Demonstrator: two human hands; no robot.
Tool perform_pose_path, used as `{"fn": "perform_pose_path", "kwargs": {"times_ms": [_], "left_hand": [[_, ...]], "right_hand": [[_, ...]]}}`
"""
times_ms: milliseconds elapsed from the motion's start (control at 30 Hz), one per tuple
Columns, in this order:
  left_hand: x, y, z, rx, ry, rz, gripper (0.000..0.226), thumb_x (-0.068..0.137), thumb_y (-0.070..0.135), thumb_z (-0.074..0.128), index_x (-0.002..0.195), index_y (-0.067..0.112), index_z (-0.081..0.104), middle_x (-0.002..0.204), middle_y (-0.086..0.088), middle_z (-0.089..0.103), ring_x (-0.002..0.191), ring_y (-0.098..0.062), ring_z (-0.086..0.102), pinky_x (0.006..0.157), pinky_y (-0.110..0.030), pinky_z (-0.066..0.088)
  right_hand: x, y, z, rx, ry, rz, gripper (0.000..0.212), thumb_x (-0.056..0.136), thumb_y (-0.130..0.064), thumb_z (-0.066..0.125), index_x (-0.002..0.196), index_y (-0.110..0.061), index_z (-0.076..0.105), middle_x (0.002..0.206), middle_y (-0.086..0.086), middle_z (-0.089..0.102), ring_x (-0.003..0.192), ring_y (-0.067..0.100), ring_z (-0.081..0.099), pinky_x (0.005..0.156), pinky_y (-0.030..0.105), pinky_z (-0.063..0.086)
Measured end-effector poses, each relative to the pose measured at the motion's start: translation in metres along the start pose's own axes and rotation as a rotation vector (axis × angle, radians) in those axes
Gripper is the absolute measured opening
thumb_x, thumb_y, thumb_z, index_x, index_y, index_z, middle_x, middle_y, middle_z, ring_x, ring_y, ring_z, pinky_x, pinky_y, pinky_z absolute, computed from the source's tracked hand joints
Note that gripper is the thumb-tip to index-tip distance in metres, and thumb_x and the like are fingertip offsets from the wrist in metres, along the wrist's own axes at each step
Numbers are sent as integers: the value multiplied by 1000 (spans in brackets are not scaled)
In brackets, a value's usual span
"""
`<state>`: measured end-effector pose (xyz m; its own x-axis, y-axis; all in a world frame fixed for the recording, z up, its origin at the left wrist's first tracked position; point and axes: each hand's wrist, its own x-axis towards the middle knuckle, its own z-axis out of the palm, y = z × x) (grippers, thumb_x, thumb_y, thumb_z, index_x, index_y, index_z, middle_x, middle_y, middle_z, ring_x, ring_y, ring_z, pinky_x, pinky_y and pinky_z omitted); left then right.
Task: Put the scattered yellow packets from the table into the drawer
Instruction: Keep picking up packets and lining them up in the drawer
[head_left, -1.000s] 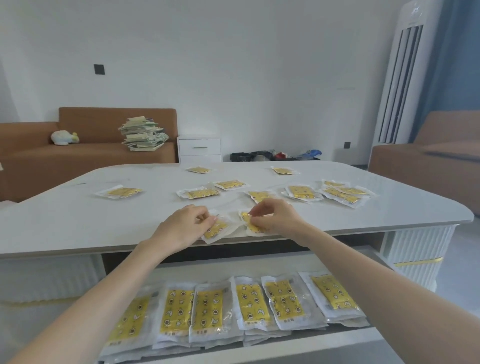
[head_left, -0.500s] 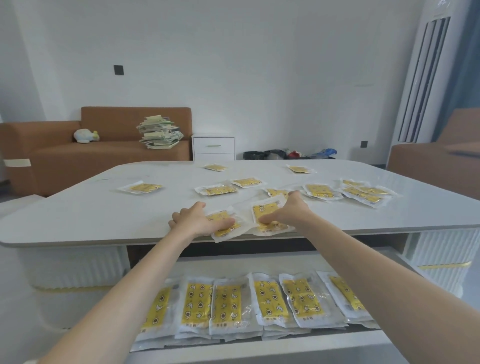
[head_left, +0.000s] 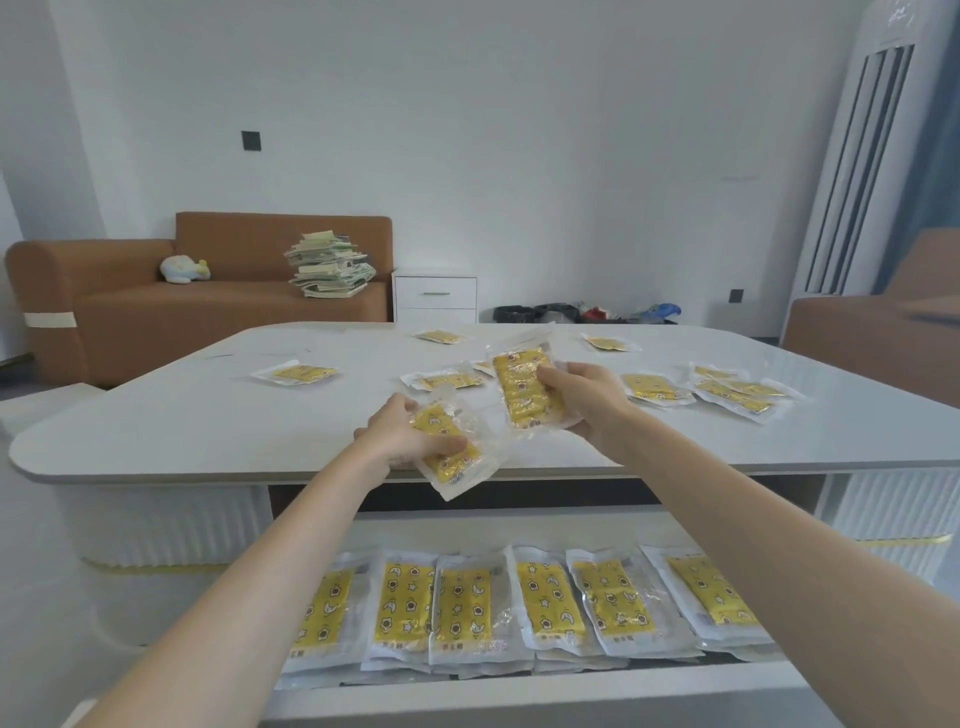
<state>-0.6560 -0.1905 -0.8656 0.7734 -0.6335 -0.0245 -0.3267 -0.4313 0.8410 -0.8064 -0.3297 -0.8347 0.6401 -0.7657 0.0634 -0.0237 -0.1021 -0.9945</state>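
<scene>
My left hand (head_left: 402, 434) grips a yellow packet (head_left: 452, 447) in clear wrap, lifted just above the front edge of the white table (head_left: 156, 415). My right hand (head_left: 582, 397) holds a second yellow packet (head_left: 522, 387) tilted up off the tabletop. Several more yellow packets lie scattered on the table, one at the left (head_left: 296, 371), one behind my hands (head_left: 447, 379) and a cluster at the right (head_left: 737, 392). Below the table edge the open drawer (head_left: 519, 691) holds several yellow packets (head_left: 467, 608) laid side by side in a row.
A brown sofa (head_left: 130, 312) with a stack of papers (head_left: 330, 265) stands behind the table. A white bedside cabinet (head_left: 435, 296) sits by the wall. A tall white air conditioner (head_left: 857, 166) and another brown seat (head_left: 872, 338) are at the right.
Both hands pressed packets flat near the table's front edge, then closed on them and lifted them off the surface. The view has tilted slightly.
</scene>
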Motion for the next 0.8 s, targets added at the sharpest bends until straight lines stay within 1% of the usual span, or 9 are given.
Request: {"fn": "perform_pose_path", "kwargs": {"times_ms": [100, 167, 233, 367, 433, 500, 567, 633, 800], "left_hand": [[-6, 2, -6, -330, -5, 61, 62, 76, -1, 74, 128, 9, 43, 127, -12, 57, 98, -24, 59, 78, -33, 51], [-11, 3, -9, -504, -50, 43, 51, 81, -8, 66, 124, 10, 46, 117, -14, 61, 88, -26, 62, 72, -36, 55], [-16, 3, -9, -609, -109, 17, 43, 85, -9, 60, 120, 13, 48, 109, -13, 61, 81, -23, 64, 63, -33, 57], [-19, -1, -10, -735, -184, -5, 44, 90, -13, 47, 128, 7, 49, 112, -13, 63, 85, -23, 64, 64, -32, 55], [-19, -1, -10, -770, -169, 10, 42, 89, -14, 47, 126, 5, 51, 111, -14, 64, 88, -25, 64, 69, -37, 55], [-22, -1, -9, -812, -146, 27, 27, 88, -11, 51, 111, 3, 60, 98, -11, 68, 83, -23, 64, 70, -34, 57], [-27, 2, -7, -896, -106, 7, 12, 88, -6, 56, 86, 3, 64, 71, -4, 72, 72, -17, 64, 55, -21, 57], [-28, 4, -7, -997, -59, -9, 14, 89, -4, 56, 78, 4, 61, 57, 0, 69, 57, -11, 66, 46, -17, 53], [-33, 14, -10, -1091, -31, 42, 13, 93, 8, 56, 83, 8, 65, 65, -2, 72, 55, -8, 68, 54, -21, 57]], "right_hand": [[-4, 2, 10, -38, -108, -16, 18, 95, -19, 56, 106, -6, 64, 105, 13, 70, 88, 23, 68, 81, 34, 57], [-5, 4, 17, -95, -136, -48, 12, 93, -22, 59, 96, -12, 66, 106, 10, 70, 96, 25, 69, 87, 39, 56], [-5, 3, 21, -146, -146, -58, 11, 91, -26, 62, 90, -17, 68, 104, 7, 72, 95, 22, 69, 87, 38, 55], [-10, 1, 28, -190, -153, -17, 19, 89, -28, 65, 101, -15, 69, 88, -3, 70, 76, 9, 65, 58, 19, 49], [-12, 2, 32, -209, -173, -6, 23, 87, -30, 68, 104, -15, 69, 92, -3, 70, 81, 10, 65, 63, 20, 48], [-12, 2, 37, -210, -178, -1, 30, 84, -32, 71, 109, -16, 69, 101, 0, 71, 92, 15, 67, 76, 26, 51], [-12, 2, 42, -156, -164, 18, 33, 81, -32, 73, 110, -17, 69, 99, 0, 72, 90, 17, 69, 79, 32, 56], [-14, -1, 45, -107, -162, 17, 27, 80, -31, 74, 104, -19, 70, 92, -1, 73, 85, 19, 71, 77, 36, 58], [-18, -5, 45, -84, -139, -97, 11, 76, -27, 78, 78, -25, 67, 82, -4, 71, 76, 16, 71, 68, 31, 59]]}}
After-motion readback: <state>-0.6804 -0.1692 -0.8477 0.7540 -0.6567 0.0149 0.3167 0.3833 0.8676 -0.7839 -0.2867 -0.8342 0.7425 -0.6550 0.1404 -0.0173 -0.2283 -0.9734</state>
